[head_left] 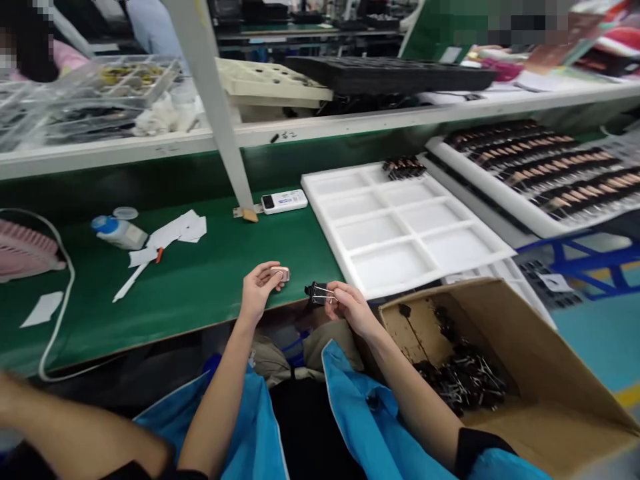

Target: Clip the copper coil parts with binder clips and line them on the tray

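My left hand [260, 287] pinches a small rose-gold part [281, 273] above the front edge of the green table [220, 280]. To its right, my right hand [347, 305] holds a black binder clip [319, 293] by its silver wire handles, with the clip's black end pointing left towards the left hand. The part and the clip are apart. Right of my right hand stands an open cardboard box [525, 360] with a pile of black clips [470, 380] inside.
A white compartment tray [345, 257] holds black clips in its back corner. Further right is a tray [480, 163] with rows of clips and rose-gold parts. A bottle [120, 232], papers and a white cable lie left. Another person's arm [85, 427] enters at lower left.
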Demonstrator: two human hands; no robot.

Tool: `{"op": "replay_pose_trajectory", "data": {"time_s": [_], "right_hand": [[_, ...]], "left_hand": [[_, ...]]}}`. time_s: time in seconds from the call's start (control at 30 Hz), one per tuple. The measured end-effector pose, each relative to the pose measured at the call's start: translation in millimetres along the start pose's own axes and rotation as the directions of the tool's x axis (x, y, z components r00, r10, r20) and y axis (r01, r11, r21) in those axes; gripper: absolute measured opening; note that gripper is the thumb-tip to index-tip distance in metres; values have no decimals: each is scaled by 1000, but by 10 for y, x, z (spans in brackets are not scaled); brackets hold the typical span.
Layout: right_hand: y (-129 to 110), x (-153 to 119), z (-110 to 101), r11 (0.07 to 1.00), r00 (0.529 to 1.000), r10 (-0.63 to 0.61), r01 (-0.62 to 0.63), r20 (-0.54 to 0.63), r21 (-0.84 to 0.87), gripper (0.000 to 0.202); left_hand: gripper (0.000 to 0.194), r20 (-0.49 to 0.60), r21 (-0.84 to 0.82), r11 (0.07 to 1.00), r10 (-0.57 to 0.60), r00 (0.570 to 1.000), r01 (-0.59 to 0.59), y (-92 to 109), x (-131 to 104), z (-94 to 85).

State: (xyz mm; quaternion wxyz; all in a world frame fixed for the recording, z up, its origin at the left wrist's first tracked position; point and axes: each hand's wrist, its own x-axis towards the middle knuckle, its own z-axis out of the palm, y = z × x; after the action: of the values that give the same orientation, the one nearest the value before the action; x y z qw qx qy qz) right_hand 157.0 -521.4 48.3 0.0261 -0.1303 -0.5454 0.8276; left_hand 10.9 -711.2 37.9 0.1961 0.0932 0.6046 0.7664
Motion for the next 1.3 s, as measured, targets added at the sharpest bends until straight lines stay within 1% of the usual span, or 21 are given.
{"op": "replay_pose_trajectory", "data": {"time_s": [0.07,0.17,0.23,0.33,0.47,0.73,0.87,0.97,1.03,1.1,1.13,1.17,1.2,1.23,1.27,1.3], "right_hand": [[19,196,63,989,999,-46,44,-9,-141,49],[52,407,74,955,997,-80,74,-10,-286,52],[89,487,54,932,997,-79,78,11,-354,55],[153,551,24,906,995,-76,93,57,-412,58],[203,595,18,895,991,-88,124,103,-429,58],[191,598,6,860,984,-117,167,131,-482,53],[145,643,76,840,979,-151,201,139,-504,49],[70,573,191,844,979,-154,201,134,-497,48],[-37,443,201,856,984,-103,161,143,-492,53],[-198,232,71,876,975,-3,111,224,-469,64],[-288,85,-61,887,952,58,89,300,-453,68],[-374,-91,-237,898,915,120,65,385,-435,66],[-447,-293,-459,907,874,175,36,453,-420,60],[-499,-514,-723,909,853,219,-3,474,-416,51],[-523,-740,-1026,903,863,254,-50,436,-427,44],[-516,-957,-1361,883,907,282,-119,312,-453,42]], "left_hand": [[45,-4,-46,999,4,1000,-4,7,-9,-22],[46,-30,-109,994,5,1000,-8,18,-20,-38],[46,-35,-124,992,0,999,-4,20,-22,-40],[46,-16,-97,995,-23,1000,21,18,-22,-32],[45,1,-26,998,-57,998,57,11,-26,-3],[44,-26,19,999,-49,998,50,1,-9,18],[48,-47,52,997,-61,997,63,25,24,8],[50,-55,115,991,-57,997,63,44,8,-6],[51,-77,161,986,-26,997,39,51,16,-24],[51,-117,173,985,35,993,-14,50,78,-46],[53,-134,169,985,61,989,-38,48,125,-56],[53,-142,163,985,74,987,-51,48,175,-64],[51,-157,164,985,82,984,-56,50,220,-71],[47,-182,170,984,81,980,-50,56,255,-77],[42,-205,178,983,67,976,-30,67,276,-82],[36,-227,186,983,53,972,-11,81,284,-85]]}}
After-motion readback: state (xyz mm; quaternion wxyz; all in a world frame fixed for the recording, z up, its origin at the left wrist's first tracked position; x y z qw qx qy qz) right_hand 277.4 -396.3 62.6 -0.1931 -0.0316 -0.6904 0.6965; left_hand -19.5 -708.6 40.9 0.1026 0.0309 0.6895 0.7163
